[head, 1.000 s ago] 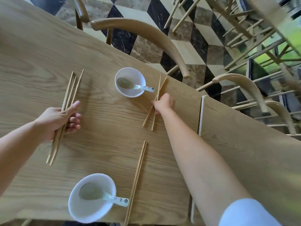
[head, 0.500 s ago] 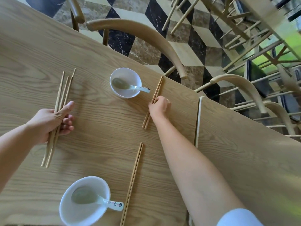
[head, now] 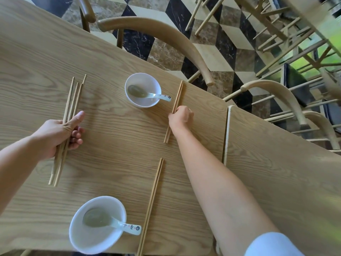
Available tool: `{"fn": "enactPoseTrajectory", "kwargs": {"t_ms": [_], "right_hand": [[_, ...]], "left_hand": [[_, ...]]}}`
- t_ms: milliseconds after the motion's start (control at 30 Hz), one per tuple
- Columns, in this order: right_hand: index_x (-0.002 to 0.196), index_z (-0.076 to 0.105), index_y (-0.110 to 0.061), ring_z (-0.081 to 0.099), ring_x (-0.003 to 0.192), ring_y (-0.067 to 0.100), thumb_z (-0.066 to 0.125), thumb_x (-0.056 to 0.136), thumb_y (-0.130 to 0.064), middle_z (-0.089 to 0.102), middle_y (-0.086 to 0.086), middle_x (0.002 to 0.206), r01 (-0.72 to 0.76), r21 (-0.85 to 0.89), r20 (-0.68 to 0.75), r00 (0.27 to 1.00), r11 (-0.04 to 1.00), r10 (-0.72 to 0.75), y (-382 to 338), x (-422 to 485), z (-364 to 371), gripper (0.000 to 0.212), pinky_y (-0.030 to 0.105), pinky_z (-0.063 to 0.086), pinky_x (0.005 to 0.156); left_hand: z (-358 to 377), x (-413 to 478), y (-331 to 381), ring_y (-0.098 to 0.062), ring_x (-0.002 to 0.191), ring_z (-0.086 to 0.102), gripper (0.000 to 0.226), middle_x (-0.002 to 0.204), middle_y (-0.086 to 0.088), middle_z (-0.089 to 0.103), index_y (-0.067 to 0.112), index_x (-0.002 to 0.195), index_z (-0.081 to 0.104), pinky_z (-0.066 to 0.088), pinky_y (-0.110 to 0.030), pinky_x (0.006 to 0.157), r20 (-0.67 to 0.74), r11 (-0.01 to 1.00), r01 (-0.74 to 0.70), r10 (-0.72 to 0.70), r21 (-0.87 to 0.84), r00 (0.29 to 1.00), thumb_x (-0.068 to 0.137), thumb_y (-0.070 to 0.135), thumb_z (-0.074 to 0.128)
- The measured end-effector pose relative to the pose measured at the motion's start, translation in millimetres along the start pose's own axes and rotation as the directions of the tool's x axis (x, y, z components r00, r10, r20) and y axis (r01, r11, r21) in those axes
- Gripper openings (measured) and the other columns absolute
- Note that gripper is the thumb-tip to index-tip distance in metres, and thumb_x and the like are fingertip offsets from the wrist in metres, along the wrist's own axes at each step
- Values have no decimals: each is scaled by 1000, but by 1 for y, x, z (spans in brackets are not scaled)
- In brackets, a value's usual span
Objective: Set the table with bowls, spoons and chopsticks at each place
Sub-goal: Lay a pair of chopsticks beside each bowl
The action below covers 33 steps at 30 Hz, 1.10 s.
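Observation:
Two white bowls stand on the wooden table (head: 114, 145), each with a white spoon inside: the far bowl (head: 142, 92) with its spoon (head: 147, 94), and the near bowl (head: 97, 224) with its spoon (head: 112, 223). My right hand (head: 181, 118) holds a pair of chopsticks (head: 177, 97) lying flat just right of the far bowl, the two sticks side by side. Another pair of chopsticks (head: 151, 206) lies right of the near bowl. My left hand (head: 59, 132) grips a bundle of several chopsticks (head: 72, 100) at the left.
Curved wooden chair backs (head: 166, 34) (head: 276, 91) stand along the table's far edge over a checkered floor. A seam (head: 226, 137) splits this table from a second tabletop on the right.
The right hand's two chopsticks, crossed a second ago, now lie parallel and closer to the far bowl. The left hand keeps its bundle in about the same place.

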State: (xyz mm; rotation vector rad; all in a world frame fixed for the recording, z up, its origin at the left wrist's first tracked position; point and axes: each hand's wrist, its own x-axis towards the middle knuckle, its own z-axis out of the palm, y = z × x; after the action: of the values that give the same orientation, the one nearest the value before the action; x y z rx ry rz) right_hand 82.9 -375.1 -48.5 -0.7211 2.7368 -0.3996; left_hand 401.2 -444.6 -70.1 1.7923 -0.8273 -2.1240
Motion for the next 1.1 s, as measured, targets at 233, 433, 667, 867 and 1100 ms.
{"fn": "enactPoseTrajectory", "kwargs": {"t_ms": [233, 433, 667, 867, 1100], "right_hand": [[84, 68, -3, 63, 91, 28, 65, 81, -15, 68, 11, 97, 10, -17, 11, 1000, 1000, -10, -4, 1, -1, 13, 28, 51, 70], [86, 70, -3, 63, 89, 28, 68, 81, -17, 68, 10, 96, -5, 8, 10, 1000, 1000, 5, -4, 2, -1, 15, 25, 45, 67], [89, 71, -5, 62, 88, 24, 67, 85, -18, 68, 9, 98, -5, 3, -3, 1000, 1000, 5, -5, 0, 0, 14, 24, 40, 66], [91, 71, -2, 62, 92, 26, 63, 86, -14, 67, 11, 102, 15, -1, 1, 1000, 1000, -15, -3, -6, 0, 15, 24, 39, 68], [93, 71, -1, 61, 98, 29, 61, 86, -15, 67, 12, 104, 2, -16, 2, 1000, 1000, -2, -4, -13, -1, 18, 25, 39, 71]], "left_hand": [[0, 2, -1, -10, 35, 53, 56, 43, 5, 50, 12, 79, 57, 47, -21, 35, 13, 1000, 6, -6, 6, 1000, 64, 63, 73], [0, 4, -1, -11, 35, 54, 61, 43, 4, 51, 10, 80, 59, 46, -22, 34, -4, 1000, 6, -6, 10, 1000, 61, 65, 75], [-1, 4, -1, -11, 35, 54, 63, 43, 4, 51, 9, 81, 59, 46, -22, 35, 0, 1000, 6, -6, 15, 1000, 59, 66, 75], [0, 2, 0, -11, 35, 53, 60, 44, 4, 51, 10, 81, 58, 47, -22, 35, 9, 1000, 6, -6, 6, 1000, 62, 64, 74], [0, 4, -1, -11, 34, 53, 59, 43, 3, 51, 7, 79, 61, 49, -23, 35, -14, 1000, 5, -4, 14, 1000, 65, 63, 73]]}}
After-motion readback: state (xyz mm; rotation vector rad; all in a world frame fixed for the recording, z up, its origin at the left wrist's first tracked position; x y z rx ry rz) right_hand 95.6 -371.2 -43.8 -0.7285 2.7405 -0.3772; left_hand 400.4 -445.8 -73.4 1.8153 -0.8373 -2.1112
